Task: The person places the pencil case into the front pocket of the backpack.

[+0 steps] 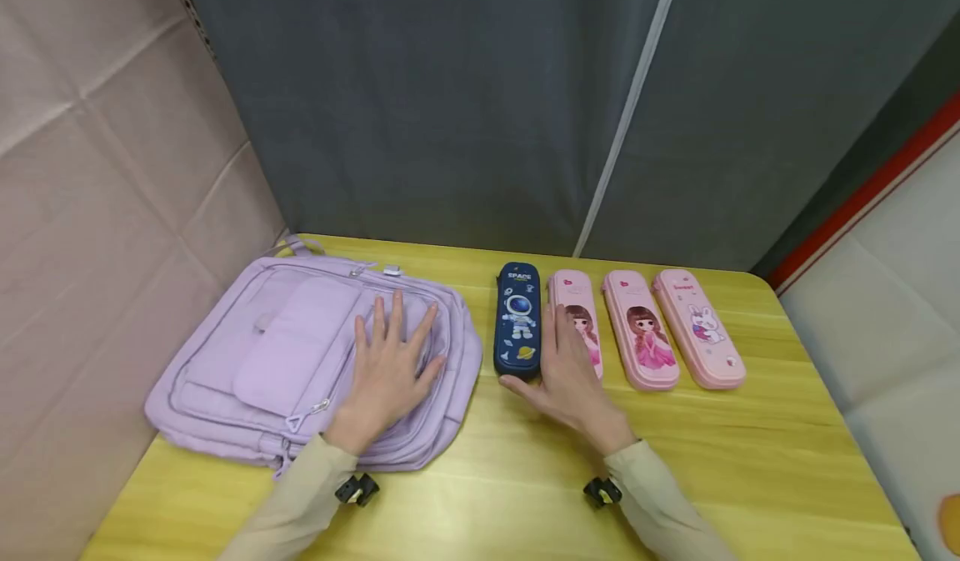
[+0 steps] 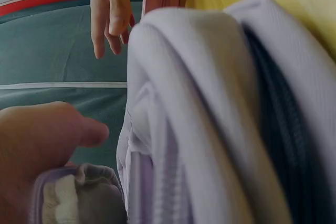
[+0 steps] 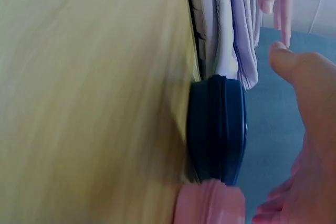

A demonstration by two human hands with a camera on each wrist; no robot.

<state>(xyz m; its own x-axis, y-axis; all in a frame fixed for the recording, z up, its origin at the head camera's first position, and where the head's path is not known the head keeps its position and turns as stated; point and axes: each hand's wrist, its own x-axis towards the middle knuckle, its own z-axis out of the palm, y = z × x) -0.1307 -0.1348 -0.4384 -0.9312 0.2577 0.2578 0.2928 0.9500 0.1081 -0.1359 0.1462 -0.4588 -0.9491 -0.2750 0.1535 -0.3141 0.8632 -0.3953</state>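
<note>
A lilac backpack [image 1: 300,328] lies flat on the table's left part, zips and front pocket facing up. My left hand [image 1: 390,373] is over its right half with fingers spread; whether the palm touches the fabric I cannot tell. To the right lies a navy pencil case [image 1: 517,311] printed with an astronaut. Just beside its lower end is my right hand [image 1: 568,382], fingers extended and thumb apart, partly covering a pink pencil case [image 1: 572,288] with a girl print. The right wrist view shows a gap between this hand and the navy pencil case [image 3: 218,129].
Two more pink pencil cases stand in line to the right, one with a girl print [image 1: 641,328], one with a rabbit print [image 1: 699,328]. A dark grey curtain [image 1: 450,111] hangs behind the yellow wooden table [image 1: 765,461]. A pale cloth wall [image 1: 112,211] borders the left side.
</note>
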